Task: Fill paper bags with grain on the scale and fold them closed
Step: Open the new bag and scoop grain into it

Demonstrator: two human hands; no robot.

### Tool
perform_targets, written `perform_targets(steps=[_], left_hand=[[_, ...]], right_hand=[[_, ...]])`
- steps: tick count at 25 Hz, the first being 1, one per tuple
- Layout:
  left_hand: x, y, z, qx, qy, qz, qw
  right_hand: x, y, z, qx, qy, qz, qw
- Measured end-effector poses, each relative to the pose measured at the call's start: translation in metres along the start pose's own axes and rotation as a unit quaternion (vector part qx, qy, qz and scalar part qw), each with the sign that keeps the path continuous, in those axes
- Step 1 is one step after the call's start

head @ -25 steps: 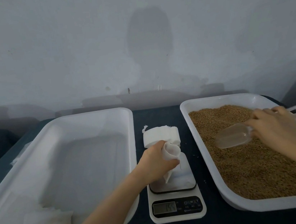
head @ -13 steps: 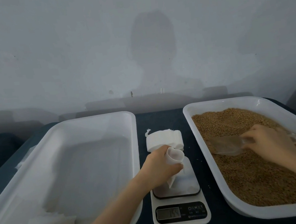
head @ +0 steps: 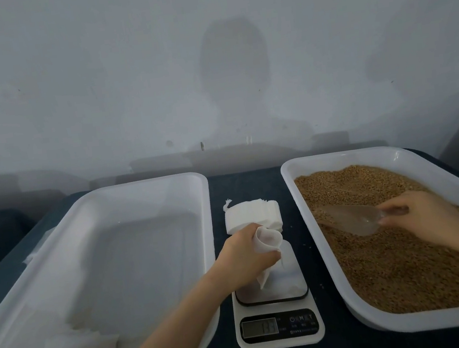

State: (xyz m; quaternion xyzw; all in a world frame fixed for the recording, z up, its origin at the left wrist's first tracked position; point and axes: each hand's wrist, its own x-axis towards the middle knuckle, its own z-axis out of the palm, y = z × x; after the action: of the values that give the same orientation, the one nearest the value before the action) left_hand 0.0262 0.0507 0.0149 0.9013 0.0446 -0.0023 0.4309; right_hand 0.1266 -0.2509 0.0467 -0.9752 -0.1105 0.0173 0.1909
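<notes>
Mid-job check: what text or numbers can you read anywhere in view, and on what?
"133", blurred, not certain: display of the scale.
Button labels and the small print beneath them on the scale's black panel: too small to read.
No other text shows.

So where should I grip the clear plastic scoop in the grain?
Grip the clear plastic scoop by its narrow handle, coming from the right, as the right hand holds it. Its wide bowl points left into the brown grain, so keep that end free.
</notes>
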Motion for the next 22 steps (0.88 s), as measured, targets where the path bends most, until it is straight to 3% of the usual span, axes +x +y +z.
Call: perform_targets(steps=[12, 22], left_hand=[[0.001, -0.002, 0.0, -0.012, 0.004, 0.001, 1.0], [-0.001, -0.001, 0.001, -0.039, -0.013, 0.01, 0.999]], right_hand=[[-0.006, -0.003, -0.014, 0.071, 0.027, -0.019, 0.997], [-0.009, -0.063, -0.032, 0.046, -0.007, -0.176, 0.983]])
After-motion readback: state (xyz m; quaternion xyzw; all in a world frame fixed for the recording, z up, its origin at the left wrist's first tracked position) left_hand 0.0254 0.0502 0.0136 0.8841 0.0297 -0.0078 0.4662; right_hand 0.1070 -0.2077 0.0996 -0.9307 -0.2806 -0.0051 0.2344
